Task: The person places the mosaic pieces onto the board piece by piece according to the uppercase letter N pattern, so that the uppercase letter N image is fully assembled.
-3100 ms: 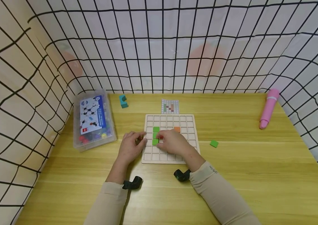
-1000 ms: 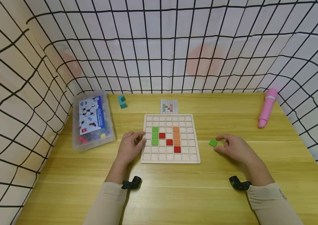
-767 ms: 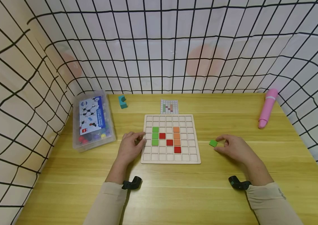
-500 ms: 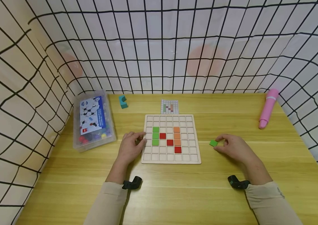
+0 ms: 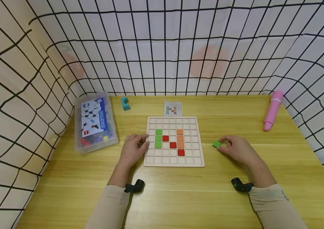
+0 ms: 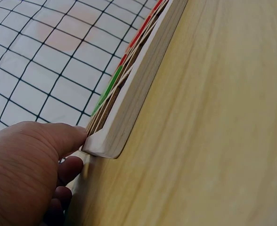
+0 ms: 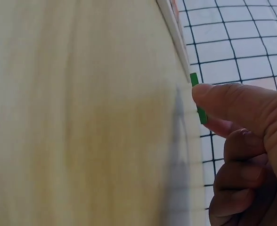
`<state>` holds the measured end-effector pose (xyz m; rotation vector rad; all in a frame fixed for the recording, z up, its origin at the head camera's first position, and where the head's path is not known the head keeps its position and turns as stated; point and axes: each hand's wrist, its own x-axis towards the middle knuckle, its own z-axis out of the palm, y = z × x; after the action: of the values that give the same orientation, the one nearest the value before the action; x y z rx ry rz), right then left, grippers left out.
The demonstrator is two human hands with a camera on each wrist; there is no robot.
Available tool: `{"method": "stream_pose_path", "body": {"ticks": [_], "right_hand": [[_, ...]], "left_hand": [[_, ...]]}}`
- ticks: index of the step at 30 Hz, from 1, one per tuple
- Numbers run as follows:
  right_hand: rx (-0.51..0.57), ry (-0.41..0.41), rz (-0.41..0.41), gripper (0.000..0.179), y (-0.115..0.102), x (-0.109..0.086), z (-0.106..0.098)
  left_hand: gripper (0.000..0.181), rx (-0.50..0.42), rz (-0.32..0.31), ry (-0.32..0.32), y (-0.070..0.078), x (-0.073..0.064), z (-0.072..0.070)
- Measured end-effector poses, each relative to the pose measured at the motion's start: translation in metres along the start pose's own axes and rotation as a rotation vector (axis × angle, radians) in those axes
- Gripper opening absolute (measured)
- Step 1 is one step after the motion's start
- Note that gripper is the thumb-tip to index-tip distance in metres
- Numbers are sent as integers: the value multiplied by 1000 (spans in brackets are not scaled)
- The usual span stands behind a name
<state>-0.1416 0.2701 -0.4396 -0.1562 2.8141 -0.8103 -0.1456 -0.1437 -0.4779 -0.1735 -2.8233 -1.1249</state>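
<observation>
My right hand pinches a small green square tile between thumb and fingers, to the right of the board. In the right wrist view the tile is tilted on edge and looks raised off the table. A wooden grid board lies in the middle, and my left hand rests thumb and fingertip against its left edge. On the board sit a column of green tiles, a column of orange tiles and a diagonal of red tiles. In the left wrist view the thumb touches the board's corner.
Behind the board lies a small paper card printed with a coloured grid pattern. A clear plastic box of coloured parts stands at the left, near a teal block. A pink cylindrical object lies at the far right. Black netting surrounds the table.
My right hand went from over the board to the loose green tile on the right, closed its fingertips on it and raised it slightly. The left hand has stayed at the board's edge.
</observation>
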Motion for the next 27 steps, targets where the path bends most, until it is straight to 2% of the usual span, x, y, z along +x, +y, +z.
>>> {"method": "stream_pose_path", "body": {"ticks": [7, 19, 27], "right_hand": [[55, 8, -55, 31, -21, 1, 2], [56, -84, -107, 26, -72, 11, 19], [37, -118, -202, 24, -101, 17, 33]], "left_hand": [[32, 6, 1, 1, 0, 0, 0], [32, -3, -3, -5, 1, 0, 0], [32, 1, 2, 0, 0, 1, 0]]}}
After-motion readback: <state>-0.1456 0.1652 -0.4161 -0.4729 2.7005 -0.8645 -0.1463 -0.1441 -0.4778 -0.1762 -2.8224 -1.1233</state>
